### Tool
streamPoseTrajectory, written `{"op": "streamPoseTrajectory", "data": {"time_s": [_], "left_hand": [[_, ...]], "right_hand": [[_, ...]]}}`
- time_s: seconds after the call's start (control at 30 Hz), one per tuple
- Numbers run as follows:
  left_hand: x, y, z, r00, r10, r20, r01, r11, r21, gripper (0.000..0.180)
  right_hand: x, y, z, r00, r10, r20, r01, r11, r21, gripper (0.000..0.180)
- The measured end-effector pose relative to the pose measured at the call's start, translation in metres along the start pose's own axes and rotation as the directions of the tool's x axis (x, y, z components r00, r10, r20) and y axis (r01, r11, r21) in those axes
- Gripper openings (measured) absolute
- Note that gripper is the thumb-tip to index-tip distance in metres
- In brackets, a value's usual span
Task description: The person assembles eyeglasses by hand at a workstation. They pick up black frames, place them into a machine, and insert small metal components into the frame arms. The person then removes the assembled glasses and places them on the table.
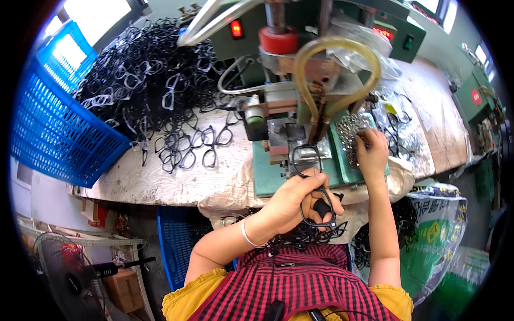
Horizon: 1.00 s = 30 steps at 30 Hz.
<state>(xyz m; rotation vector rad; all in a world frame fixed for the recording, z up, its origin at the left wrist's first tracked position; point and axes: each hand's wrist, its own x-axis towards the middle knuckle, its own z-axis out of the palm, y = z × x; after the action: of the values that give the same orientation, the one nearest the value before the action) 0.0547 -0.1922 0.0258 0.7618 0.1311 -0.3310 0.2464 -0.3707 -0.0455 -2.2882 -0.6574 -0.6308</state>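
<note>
Here, in the head view, the left hand (309,200) has its grip closed around black glasses (294,162), with one ring poking out above it. The right hand (371,152) is at shiny bits (347,130); I cannot tell if its grip holds any.

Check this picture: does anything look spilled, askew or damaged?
Several eyeglass frames lie loose on the worktable, in front of the dense, tangled heap at left. They look as if they slid off it, though they may have been set there. No damage is clear.
</note>
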Motion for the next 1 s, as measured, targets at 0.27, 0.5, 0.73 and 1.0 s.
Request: {"op": "streamPoseTrajectory", "data": {"time_s": [0.27, 0.5, 0.73, 1.0], "left_hand": [[-0.087, -0.007, -0.04, 0.672, 0.677, -0.301, -0.269, 0.601, 0.752, 0.01], [-0.057, 0.105, -0.093, 0.232, 0.966, 0.114, 0.092, -0.139, 0.986, 0.017], [0.044, 0.089, -0.216, 0.383, 0.8, -0.461, 0.729, 0.046, 0.683, 0.034], [-0.004, 0.07, -0.217, 0.283, 0.959, 0.002, 0.404, -0.121, 0.907, 0.01]], "right_hand": [[-0.027, 0.002, -0.008, 0.976, 0.13, -0.176, -0.107, 0.985, 0.137, 0.013], [0.002, -0.034, 0.003, 0.985, 0.126, -0.119, -0.078, 0.937, 0.341, 0.01], [-0.029, -0.013, -0.008, 0.937, 0.345, -0.05, -0.311, 0.892, 0.327, 0.014], [-0.048, -0.029, -0.05, 0.951, 0.308, 0.007, -0.275, 0.841, 0.467, 0.012]]}}
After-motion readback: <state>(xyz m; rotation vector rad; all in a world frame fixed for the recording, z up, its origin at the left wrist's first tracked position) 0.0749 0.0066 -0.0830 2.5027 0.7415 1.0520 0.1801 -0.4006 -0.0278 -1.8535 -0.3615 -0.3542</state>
